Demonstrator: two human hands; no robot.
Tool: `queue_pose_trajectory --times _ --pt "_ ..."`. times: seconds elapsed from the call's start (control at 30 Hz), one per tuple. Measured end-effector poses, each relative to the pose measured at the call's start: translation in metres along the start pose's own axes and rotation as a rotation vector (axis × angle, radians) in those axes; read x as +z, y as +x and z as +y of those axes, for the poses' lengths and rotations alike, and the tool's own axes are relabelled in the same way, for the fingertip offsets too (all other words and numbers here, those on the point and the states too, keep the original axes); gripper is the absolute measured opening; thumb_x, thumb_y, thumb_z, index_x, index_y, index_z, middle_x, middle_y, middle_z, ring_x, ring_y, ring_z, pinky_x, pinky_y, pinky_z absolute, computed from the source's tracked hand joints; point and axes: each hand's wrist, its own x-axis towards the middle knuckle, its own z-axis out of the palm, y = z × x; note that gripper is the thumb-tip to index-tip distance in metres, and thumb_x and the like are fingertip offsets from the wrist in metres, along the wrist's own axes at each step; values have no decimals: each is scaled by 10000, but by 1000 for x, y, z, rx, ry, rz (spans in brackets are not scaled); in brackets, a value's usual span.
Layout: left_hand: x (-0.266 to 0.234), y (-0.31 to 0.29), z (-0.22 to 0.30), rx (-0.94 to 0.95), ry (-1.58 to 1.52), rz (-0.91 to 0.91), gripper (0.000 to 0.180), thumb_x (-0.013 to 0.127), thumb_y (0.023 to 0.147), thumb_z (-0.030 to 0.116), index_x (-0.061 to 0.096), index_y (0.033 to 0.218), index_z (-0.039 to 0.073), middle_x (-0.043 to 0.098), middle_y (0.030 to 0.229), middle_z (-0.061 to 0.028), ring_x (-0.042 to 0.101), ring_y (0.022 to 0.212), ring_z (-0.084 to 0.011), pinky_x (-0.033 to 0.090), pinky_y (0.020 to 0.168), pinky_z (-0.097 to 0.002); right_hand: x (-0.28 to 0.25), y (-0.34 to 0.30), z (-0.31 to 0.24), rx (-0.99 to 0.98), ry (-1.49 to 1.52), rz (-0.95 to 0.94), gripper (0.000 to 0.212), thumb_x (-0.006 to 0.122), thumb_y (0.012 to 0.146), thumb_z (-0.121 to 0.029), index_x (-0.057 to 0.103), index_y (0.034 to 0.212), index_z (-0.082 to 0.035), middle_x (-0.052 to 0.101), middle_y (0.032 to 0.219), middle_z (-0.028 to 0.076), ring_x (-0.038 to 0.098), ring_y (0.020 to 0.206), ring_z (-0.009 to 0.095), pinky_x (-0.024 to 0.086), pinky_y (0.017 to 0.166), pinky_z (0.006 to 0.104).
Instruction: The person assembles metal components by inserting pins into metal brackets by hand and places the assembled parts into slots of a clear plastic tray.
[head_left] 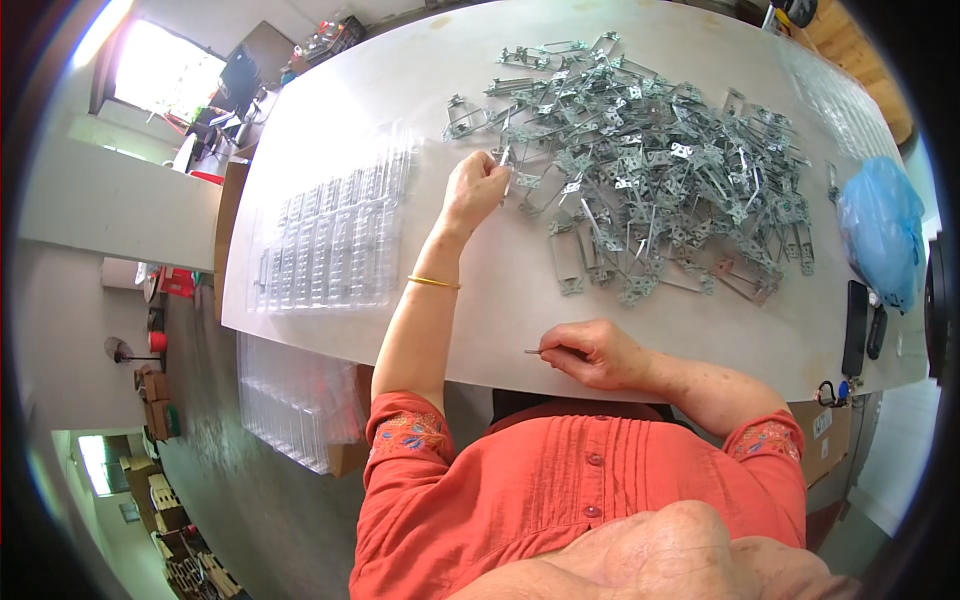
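At the left edge of a heap of small metal brackets [660, 165], my left hand [476, 192] is closed in a pinch on a metal bracket [506, 160]. The piece stands close against others of the heap, and my fingers hide part of it. My right hand [602, 355] rests near the table's front edge with its fingers closed on a thin metal rod [532, 351]. Only a short grey end of that rod sticks out to the left. Left of my left hand lies a clear plastic tray [335, 235] with rows of small compartments.
A blue plastic bag [882, 232], a black phone [855, 328] and keys [832, 393] lie along the right side of the white table [440, 345]. Clear plastic sheeting [835, 95] covers the far right corner. More clear trays [295, 400] are stacked below the table's left front edge.
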Motion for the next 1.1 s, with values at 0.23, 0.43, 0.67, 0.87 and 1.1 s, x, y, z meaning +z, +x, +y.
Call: queue_pose_trajectory --times 0.23,0.43,0.67,0.87,1.1 --pt "-13 -22 -1 -44 -867 -137 150 611 928 145 583 931 -2 640 926 -97 697 881 -221 587 743 -354 1 3 -2 5 -19 16 76 682 894 -67 647 954 -37 663 789 106 631 649 234 494 593 325" --pt "-17 -39 2 -14 -972 -308 109 600 946 101 574 900 5 643 898 -90 703 841 -195 579 667 -308 2 2 -2 28 11 20 79 680 899 -69 646 959 -31 665 808 108 634 667 221 490 597 322" --pt "-14 -55 5 -60 -1100 -436 124 586 984 140 575 944 23 664 1044 -139 689 840 -214 534 664 -307 1 1 -3 -5 51 40 79 676 913 -70 647 977 -34 657 809 93 621 673 199 488 612 302" --pt "-2 -63 2 -104 -960 -412 126 544 1007 119 560 920 30 663 1032 -155 683 855 -249 539 630 -316 1 -1 1 82 200 97 56 662 934 -53 646 984 -33 648 794 57 586 692 124 474 624 275" --pt "-4 -77 -21 -144 -1513 -469 138 509 1022 122 514 926 23 635 943 -173 679 775 -265 556 583 -334 0 -1 2 65 225 150 56 656 935 -36 644 989 -36 634 792 39 594 718 115 481 642 271"
